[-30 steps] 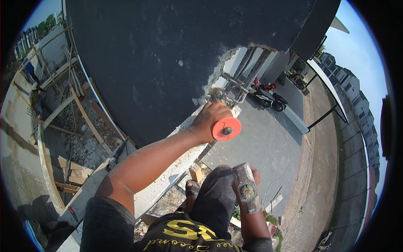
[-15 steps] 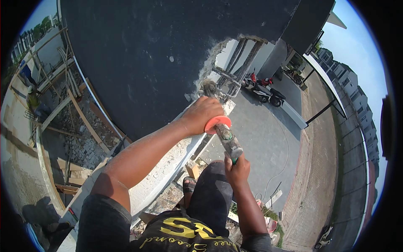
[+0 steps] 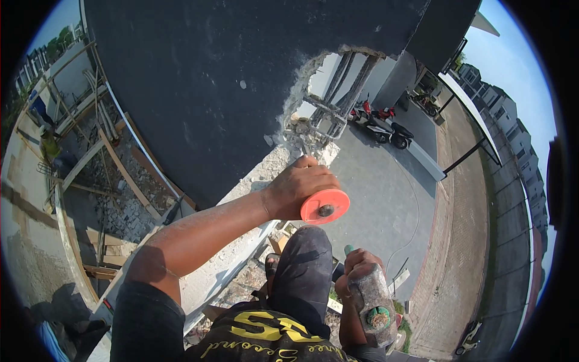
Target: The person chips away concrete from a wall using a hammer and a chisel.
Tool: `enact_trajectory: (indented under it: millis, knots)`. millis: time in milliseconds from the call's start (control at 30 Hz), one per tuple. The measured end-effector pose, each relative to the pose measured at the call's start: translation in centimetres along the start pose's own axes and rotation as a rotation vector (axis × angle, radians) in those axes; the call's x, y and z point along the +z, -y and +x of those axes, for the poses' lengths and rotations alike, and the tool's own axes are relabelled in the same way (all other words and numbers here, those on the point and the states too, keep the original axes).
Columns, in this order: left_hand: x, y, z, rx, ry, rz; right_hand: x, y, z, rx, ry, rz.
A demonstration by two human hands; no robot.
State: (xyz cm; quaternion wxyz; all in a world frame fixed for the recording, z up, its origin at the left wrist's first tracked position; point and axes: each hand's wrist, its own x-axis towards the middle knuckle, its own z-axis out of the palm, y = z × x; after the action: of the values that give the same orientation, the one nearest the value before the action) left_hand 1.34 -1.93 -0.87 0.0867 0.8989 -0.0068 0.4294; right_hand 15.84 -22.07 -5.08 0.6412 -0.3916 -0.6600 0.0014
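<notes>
The person's left hand [image 3: 301, 187] is wrapped round the grip of a chisel [image 3: 325, 210], just beyond its round orange guard [image 3: 338, 202], while the right hand [image 3: 360, 268] is closed on the green handle of a club hammer [image 3: 369, 294]; the two hands are well apart, and the hammer's head is clear of the chisel's struck end. The chisel stands over the white ledge [image 3: 238, 250], its shaft pointing into the crumbled concrete [image 3: 295, 145] at the foot of a ragged hole in the dark wall [image 3: 199, 102]; whether its tip bites there cannot be told. To chip cleanly, the person would do well to seat the tip in a crack near the edge, keep the shaft in line with each blow, hold the fingers behind the guard and land the hammer squarely on the small steel end. Light, even strokes look wiser near the reinforcing bars [image 3: 362, 81], and sure footing matters beside the drop. Counted, there are one chisel with one guard, one hammer, one hole, at least two long bars in it, one sandal [image 3: 271, 263] in view, and two co-workers, one in blue [image 3: 40, 110] and one in yellowish green [image 3: 49, 146], at the left; the parked motorbikes [image 3: 383, 130] beyond the hole overlap, so their exact number is uncertain
</notes>
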Motion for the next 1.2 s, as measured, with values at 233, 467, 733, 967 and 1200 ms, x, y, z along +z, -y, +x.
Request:
enact_trajectory:
  millis: [233, 467, 733, 967, 1200]
  knots:
    - [0.9, -0.8, 0.0, 0.073, 0.175, 0.014, 0.1, 2.2, 0.5, 0.135, -0.104, 0.042]
    - [1.7, 0.6, -0.4, 0.001, 0.079, 0.023, -0.1, 5.5, 3.2, 0.104, -0.311, 0.215]
    - [2.3, 0.2, 0.9, -0.143, 0.03, -0.043, -0.5, -3.1, -1.3, 0.105, -0.012, -0.507]
    - [2.8, 0.9, 1.0, -0.126, -0.017, 0.059, 0.0, 0.7, -0.3, 0.29, -0.33, -0.061]
    - [2.8, -1.3, 1.5, -0.116, 0.069, 0.081, -1.0, 1.4, -1.6, 0.247, -0.313, -0.008]
